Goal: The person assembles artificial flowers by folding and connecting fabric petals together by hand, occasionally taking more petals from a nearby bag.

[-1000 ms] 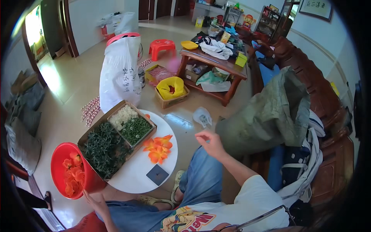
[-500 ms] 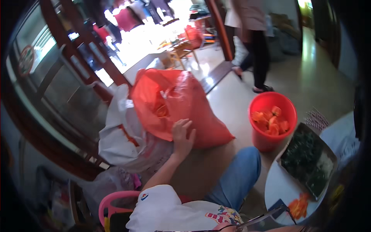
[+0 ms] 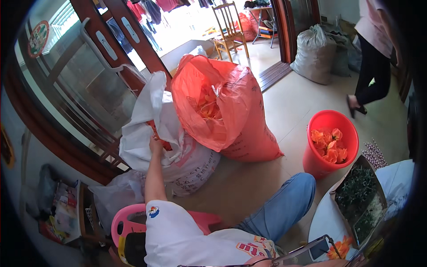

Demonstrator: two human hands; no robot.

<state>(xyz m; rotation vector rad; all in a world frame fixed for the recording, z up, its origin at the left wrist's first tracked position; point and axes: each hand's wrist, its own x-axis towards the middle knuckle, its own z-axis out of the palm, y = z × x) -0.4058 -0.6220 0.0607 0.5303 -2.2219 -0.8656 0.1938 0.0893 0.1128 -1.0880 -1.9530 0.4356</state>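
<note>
Left hand: my left hand [image 3: 155, 143] is reaching into the mouth of a white sack [image 3: 180, 167]; its fingers are partly hidden by the folds, so I cannot tell whether they are together on anything.
Right hand: it lies outside my view, and I cannot tell how it stands.
Sack mouth: a red-orange patch [image 3: 165, 144] shows among the white folds, just beside my fingers.
White sack: it stands on the floor [image 3: 284, 133] before the sliding door [image 3: 104, 44], its upper edge loose and folded.
Red sack: this one [image 3: 242, 115] stands right beside the white one, its mouth gaping, with orange pieces [image 3: 207, 107] inside.
Near my shoulder: a pink chair [image 3: 120, 222], and beyond it a clear bag [image 3: 118, 191] by the white sack.
Bucket: the red bucket [image 3: 316, 163] stands near the table's upper left edge, orange flowers [image 3: 331, 149] in it.
Table: a box [image 3: 344, 213] of greens [image 3: 356, 184] lies towards the right edge; a dark card [image 3: 319, 249] and another orange flower [image 3: 341, 248] lie near the lower edge.
Doorway: a grey sack [image 3: 313, 53] stands by its right edge, a person [image 3: 373, 75] further right.
</note>
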